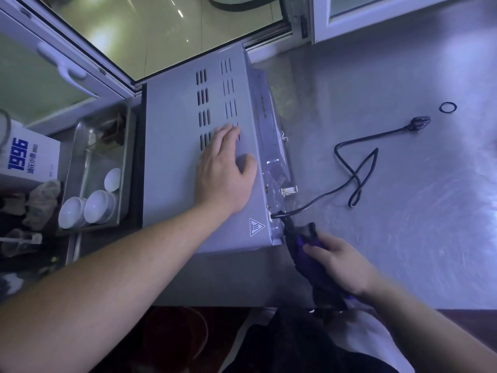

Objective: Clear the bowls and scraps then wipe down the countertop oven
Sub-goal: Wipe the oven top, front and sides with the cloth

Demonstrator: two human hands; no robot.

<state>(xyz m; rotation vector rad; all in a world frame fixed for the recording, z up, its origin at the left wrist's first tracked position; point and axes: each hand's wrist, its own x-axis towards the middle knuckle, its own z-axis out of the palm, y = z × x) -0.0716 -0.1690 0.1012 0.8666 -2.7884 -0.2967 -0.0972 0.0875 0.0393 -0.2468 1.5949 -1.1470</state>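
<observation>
Your left hand [224, 168] lies flat, fingers straight, on the oven [188, 146] to steady it on the worktop [390, 184]. Your right hand [340, 262] grips a dark cloth [306, 246], probably wiping the back corner. The bowls [88, 208] sit in the tray [80, 146].

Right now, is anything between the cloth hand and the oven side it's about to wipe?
Mostly no. The right hand holds the cloth at the oven rear corner. Only the cord comes out there, just above the cloth. The left hand rests flat on top, out of the way.
</observation>
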